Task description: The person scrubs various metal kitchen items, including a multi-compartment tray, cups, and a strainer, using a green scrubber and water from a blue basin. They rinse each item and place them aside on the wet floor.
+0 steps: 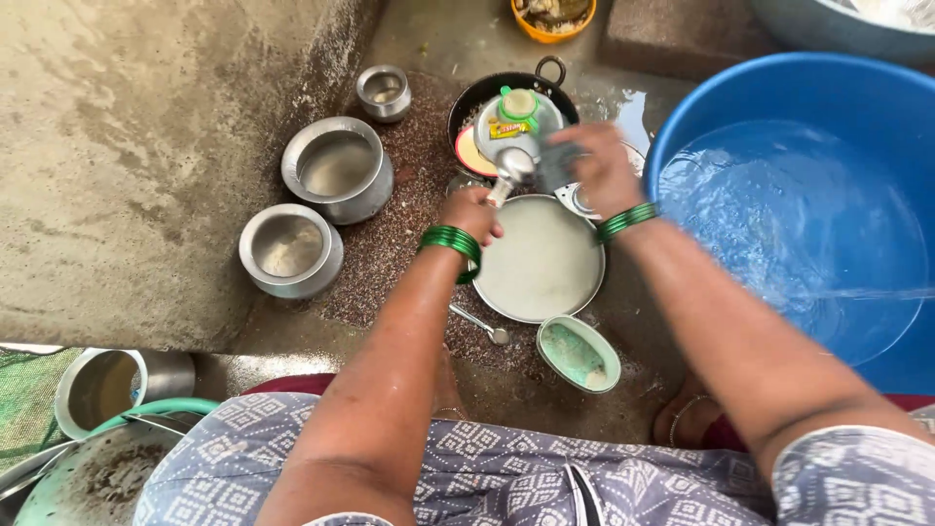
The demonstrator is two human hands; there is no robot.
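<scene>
The left hand (472, 212) grips a shiny steel ladle (510, 171) by its handle above a round soapy plate (542, 261) on the wet concrete floor (146, 146). The blurred right hand (596, 166) seems closed on a grey scrubber (557, 166) against the ladle.

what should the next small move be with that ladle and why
Probably draw the scrubber in the right hand across the bowl of the ladle. The left hand holds it by the handle over the soapy plate, and the scrubber already sits beside the bowl.
</scene>
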